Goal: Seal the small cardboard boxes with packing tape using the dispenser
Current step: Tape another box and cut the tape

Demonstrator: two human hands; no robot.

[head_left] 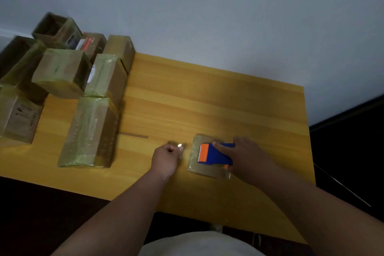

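The tape dispenser (215, 154), blue with an orange front part, lies on top of a small flat cardboard box (204, 169) near the front edge of the desk (207, 100). Its long axis runs left to right across the box, and its orange toothed end points to the left, toward the left hand. The right hand (247, 158) holds the dispenser from the right side; the fingers (223, 146) are curled over its blue body, and the index finger lies along the top toward the orange part. The box under it is covered with shiny clear tape, and its long axis goes from the person toward the wall. Just to the left of the box, the left hand (166, 157) is closed like a loose fist, and its thumb and fingertips pinch the end of the tape (179, 146), which looks like a small bright spot; the clear strip between this hand and the dispenser is hard to see. The left hand does not touch the box. A thin brown strip (134, 135) lies flat on the desk, further left. On the left part of the desk there is a group of taped boxes (68, 72), some stacked or leaning on each other, all wrapped in greenish shiny tape. The nearest of them, a long taped box (89, 133), stands well apart from the hands, with its long axis pointing away from the person. Behind the desk is a plain grey wall (207, 6).
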